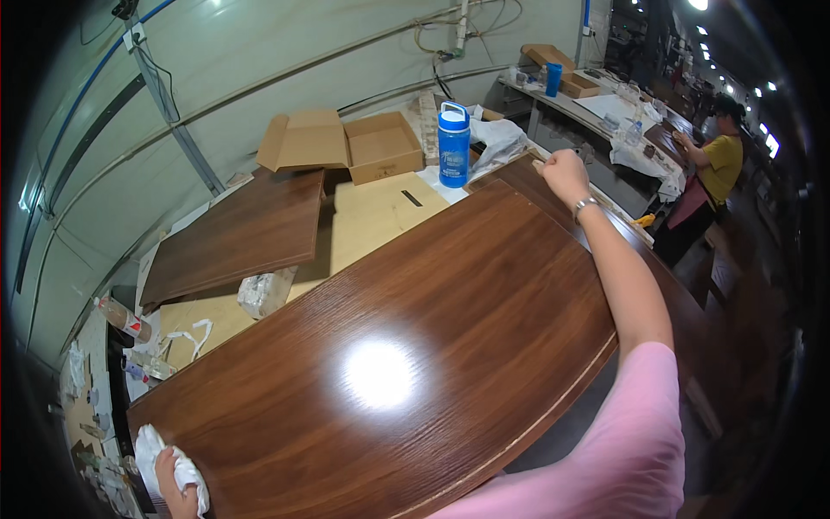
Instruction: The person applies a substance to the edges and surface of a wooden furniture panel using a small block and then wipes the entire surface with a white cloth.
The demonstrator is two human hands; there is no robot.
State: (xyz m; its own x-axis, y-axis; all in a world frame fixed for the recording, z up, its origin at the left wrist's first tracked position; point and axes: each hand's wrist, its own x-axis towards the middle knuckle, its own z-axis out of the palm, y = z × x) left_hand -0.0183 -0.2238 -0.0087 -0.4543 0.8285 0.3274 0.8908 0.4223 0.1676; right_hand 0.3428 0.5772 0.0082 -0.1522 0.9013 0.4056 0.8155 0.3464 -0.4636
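A large dark brown wood-grain panel (467, 294) with a curved front edge lies in front of me, a bright light reflected in its surface. At its lower left end my left hand (175, 484) is closed on a crumpled white cloth (149, 445), which rests against the panel. My right arm reaches across the right end of the panel. Beyond the panel's far right corner, my right hand (567, 176) is closed with the fingers pinched together; what they hold, if anything, is too small to make out. A blue water bottle (453, 156) stands left of that hand.
Behind lie a second brown panel (242, 227), raised on a wrapped block (264, 294), and an open cardboard box (380, 160). Bottles (124, 318) stand at the left. At the right, a person in a yellow shirt (723, 164) works at another cluttered table (566, 112).
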